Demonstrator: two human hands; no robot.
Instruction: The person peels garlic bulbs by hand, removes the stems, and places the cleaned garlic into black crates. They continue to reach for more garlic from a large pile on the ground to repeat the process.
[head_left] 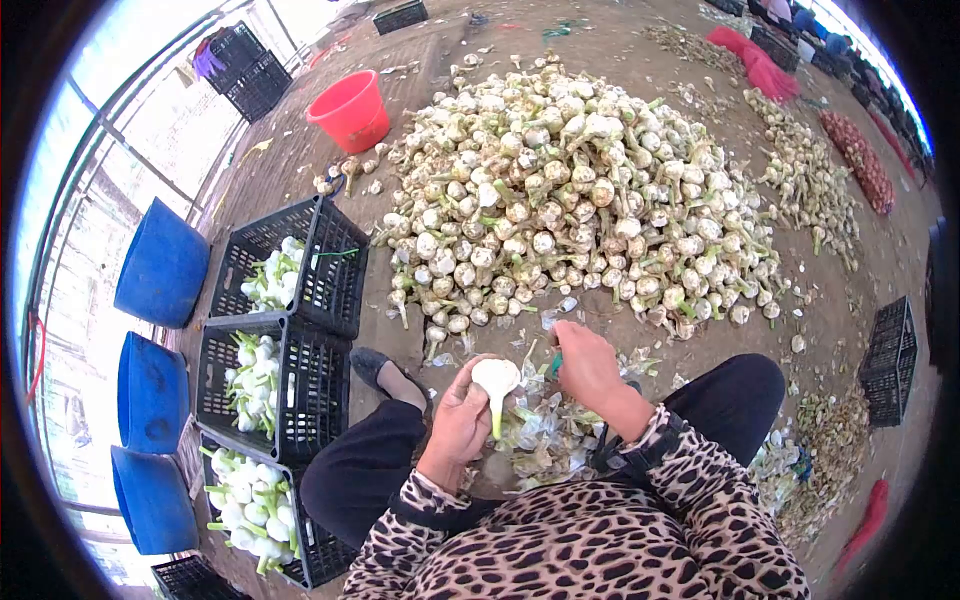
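Note:
My left hand (455, 420) is closed round a peeled white garlic bulb (497, 378), whose short green stem points down toward my lap. To its right, my right hand (592, 372) is curled round a small green-handled tool (556, 365); its working end cannot be made out. The two hands are apart. Below them, between my knees, lie loose papery garlic skins (545, 435). In front of my hands rises a large heap of unpeeled garlic bulbs (570, 200) with dirty skins and cut stems.
Black crates (318, 390) holding cleaned garlic stand in a row at my left, with blue tubs (155, 390) beyond them. A red bucket (350, 112) sits behind the heap's left side. Another black crate (888, 360) and scattered garlic waste (830, 460) are at right.

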